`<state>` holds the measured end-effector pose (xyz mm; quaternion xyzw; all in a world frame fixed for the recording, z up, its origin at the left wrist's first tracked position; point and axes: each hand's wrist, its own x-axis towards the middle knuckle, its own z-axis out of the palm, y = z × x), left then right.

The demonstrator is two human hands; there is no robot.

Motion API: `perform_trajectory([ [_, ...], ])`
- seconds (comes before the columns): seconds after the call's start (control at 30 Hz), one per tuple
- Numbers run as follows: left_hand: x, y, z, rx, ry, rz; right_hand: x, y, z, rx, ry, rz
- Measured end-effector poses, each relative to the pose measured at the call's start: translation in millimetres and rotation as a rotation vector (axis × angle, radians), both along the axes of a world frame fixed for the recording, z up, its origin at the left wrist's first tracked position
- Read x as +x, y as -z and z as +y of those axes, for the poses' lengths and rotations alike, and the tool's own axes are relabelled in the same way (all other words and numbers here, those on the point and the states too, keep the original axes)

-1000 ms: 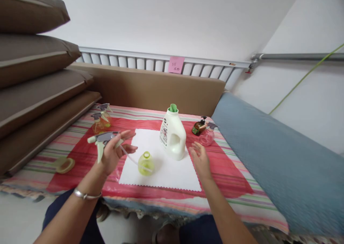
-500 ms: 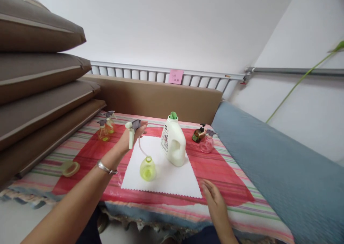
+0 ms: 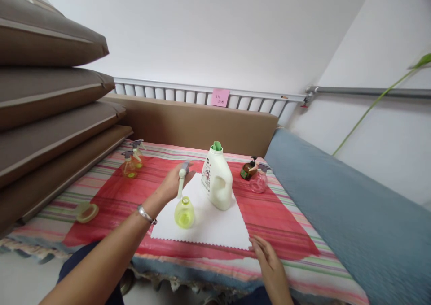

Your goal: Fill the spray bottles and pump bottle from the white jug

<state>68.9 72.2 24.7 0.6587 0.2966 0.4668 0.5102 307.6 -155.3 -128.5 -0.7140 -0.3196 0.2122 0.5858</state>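
My left hand (image 3: 174,181) is closed around a trigger spray head (image 3: 182,175), white with a grey top. It hangs just above and behind the open neck of a transparent yellow-green bottle (image 3: 184,214); its tube is not clearly visible. That bottle stands upright on a white cloth with zigzag edges (image 3: 215,237). To its right is a big whitish jug (image 3: 220,179) with a handle and a green spout, its cap off. My right hand (image 3: 271,264), fingers stretched out, rests at the cloth's front right corner and holds nothing.
Two yellowish spray bottles (image 3: 129,167) stand at the back left. A brown pump bottle (image 3: 247,170) and a pink spray bottle (image 3: 258,181) are at the right. A pale green cap (image 3: 87,212) lies front left. Stacked brown cushions (image 3: 60,112) border the left side.
My left hand has brought the spray head rightward and down, turning it, closer to the yellow-green bottle's neck. My right hand has shifted slightly down to the cloth's corner.
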Motion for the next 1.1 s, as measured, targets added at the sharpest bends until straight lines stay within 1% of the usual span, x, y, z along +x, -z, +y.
perform_trajectory([
  [0.1, 3.5, 20.2, -4.8, 0.008, -0.004, 0.045, 0.5, 10.2, -1.6, 0.000, -0.019, 0.017],
  [0.23, 8.1, 56.8, -16.4, -0.024, -0.013, 0.036, -3.5, 25.3, -4.2, -0.019, -0.068, 0.031],
  [0.3, 10.1, 74.1, -20.7, -0.038, -0.022, 0.032, -9.2, 28.2, -2.7, -0.032, -0.102, 0.022],
  [0.37, 12.1, 88.3, -22.6, -0.049, -0.025, 0.033, -17.4, 25.3, 2.6, -0.042, -0.147, 0.004],
  [0.43, 14.2, 98.4, -22.5, -0.055, -0.020, 0.039, -27.5, 15.3, 12.0, -0.034, -0.206, -0.022],
  [0.5, 16.2, 104.7, -21.4, -0.055, -0.007, 0.043, -39.4, -2.7, 25.0, -0.011, -0.275, -0.065],
  [0.57, 17.8, 108.3, -20.4, -0.052, 0.005, 0.042, -53.0, -27.9, 40.2, 0.013, -0.341, -0.137],
  [0.7, 18.5, 112.2, -19.2, -0.041, 0.025, 0.027, -82.3, -85.1, 72.9, 0.083, -0.444, -0.316],
  [0.77, 17.5, 113.4, -18.9, -0.024, 0.044, 0.026, -96.3, -106.3, 89.2, 0.090, -0.484, -0.391],
  [0.8, 16.7, 113.7, -18.8, -0.010, 0.052, 0.029, -102.7, -113.5, 97.2, 0.078, -0.499, -0.437],
  [0.87, 14.9, 113.9, -19.0, 0.025, 0.055, 0.038, -114.1, -120.9, 112.4, 0.017, -0.511, -0.553],
  [1.0, 11.0, 116.3, -21.5, 0.098, 0.027, 0.053, -129.2, -119.7, 134.9, -0.141, -0.525, -0.801],
  [1.1, 7.5, 123.8, -24.3, 0.115, -0.036, 0.057, -132.7, -118.5, 142.5, -0.180, -0.569, -0.887],
])
